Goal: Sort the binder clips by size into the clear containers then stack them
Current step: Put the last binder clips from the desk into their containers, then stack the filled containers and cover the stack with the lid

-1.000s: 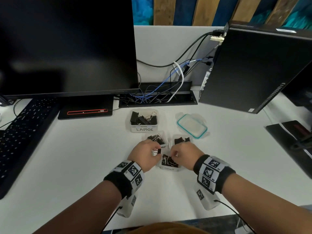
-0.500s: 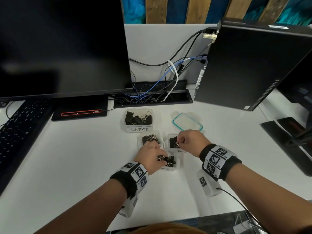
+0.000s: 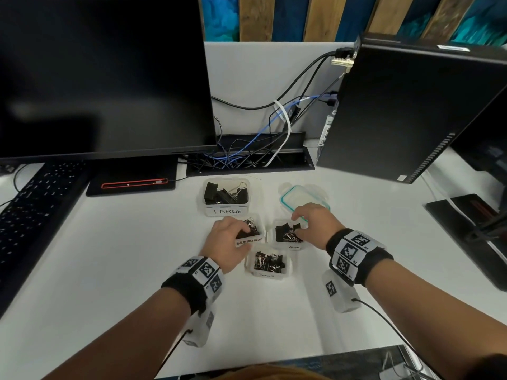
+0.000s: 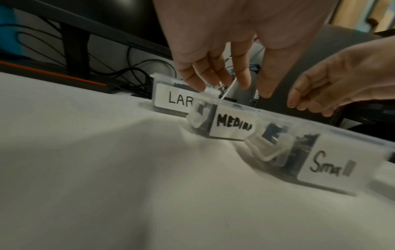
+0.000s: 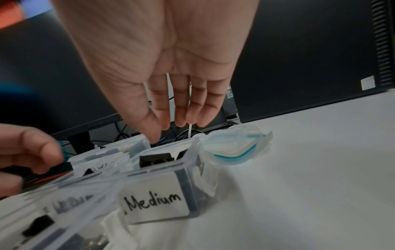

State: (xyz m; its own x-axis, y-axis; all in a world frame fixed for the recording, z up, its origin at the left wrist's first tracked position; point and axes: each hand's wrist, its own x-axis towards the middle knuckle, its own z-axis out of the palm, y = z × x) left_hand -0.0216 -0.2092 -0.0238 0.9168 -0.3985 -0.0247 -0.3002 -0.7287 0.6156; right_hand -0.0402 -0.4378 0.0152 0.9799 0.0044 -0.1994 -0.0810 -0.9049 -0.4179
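Observation:
Four clear containers hold black binder clips: LARGE at the back, two medium ones side by side, and small nearest me. My left hand hangs over the left MEDIUM container with straight fingers reaching its rim and no clip seen in them. My right hand hovers open above the right Medium container, fingers pointing down and holding nothing. Clips show inside that container.
A loose lid with a teal seal lies behind the right medium container. A monitor and keyboard are at the left, a cable tray at the back, and a black computer case at the right.
Both hands left the small container. The right hand went to the right medium container and now hangs open over it. The left hand moved up to the left medium container.

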